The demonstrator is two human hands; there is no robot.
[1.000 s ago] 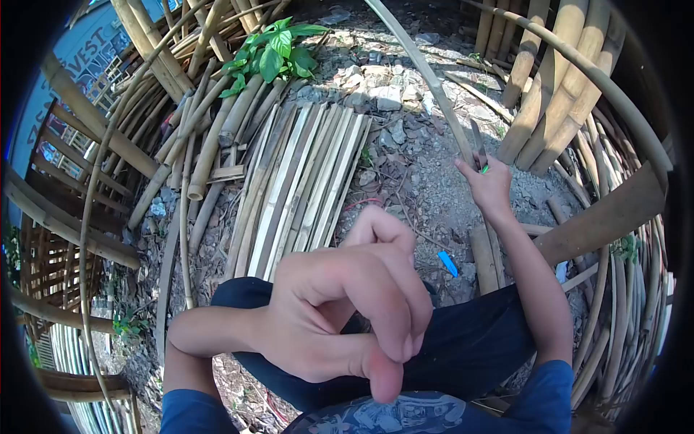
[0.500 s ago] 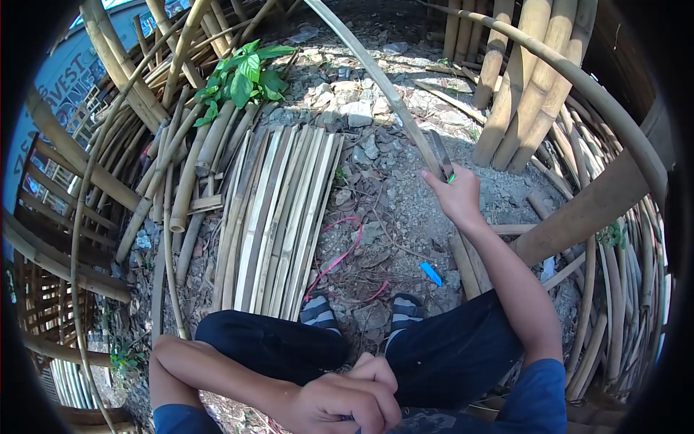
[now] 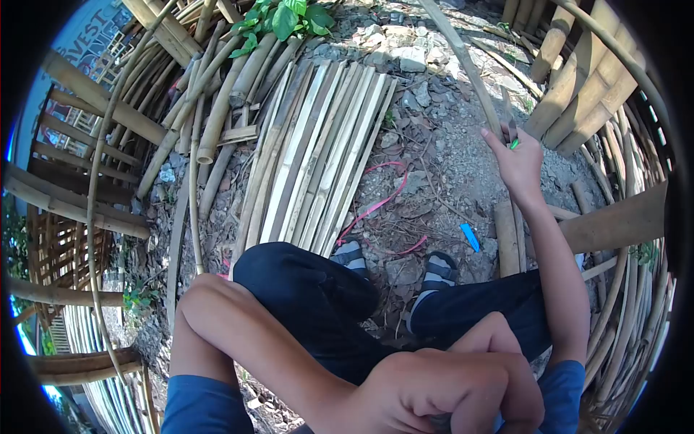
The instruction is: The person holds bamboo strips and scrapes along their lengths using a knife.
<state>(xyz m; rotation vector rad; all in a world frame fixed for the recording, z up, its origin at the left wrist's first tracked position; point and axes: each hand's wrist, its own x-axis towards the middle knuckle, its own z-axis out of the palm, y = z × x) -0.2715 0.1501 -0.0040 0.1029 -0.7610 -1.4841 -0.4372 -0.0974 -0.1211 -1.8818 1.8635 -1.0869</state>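
Note:
My right hand (image 3: 522, 163) is closed round a knife (image 3: 510, 108) with a bit of green at its handle. A long pale bamboo strip (image 3: 466, 61) runs up and away from the thumb of that hand, beside the blade. Low in the view, close to my body, my left hand (image 3: 452, 390) has its fingers curled, and what they hold is hidden. A row of split bamboo strips (image 3: 318, 155) lies on the ground left of my feet. On the stony ground in front of my right foot is a blue object (image 3: 469, 236).
Bamboo poles (image 3: 217, 119) and a leafy green plant (image 3: 285, 18) are at the upper left. Thick upright bamboo (image 3: 589, 87) stands at the upper right, with a broad pole (image 3: 614, 220) below it. Pink ribbon (image 3: 379, 206) lies near my feet.
The view has shifted, so the ground objects sit further right or higher. My left hand has moved right across my lap, still curled. My right hand still holds the knife beside the strip.

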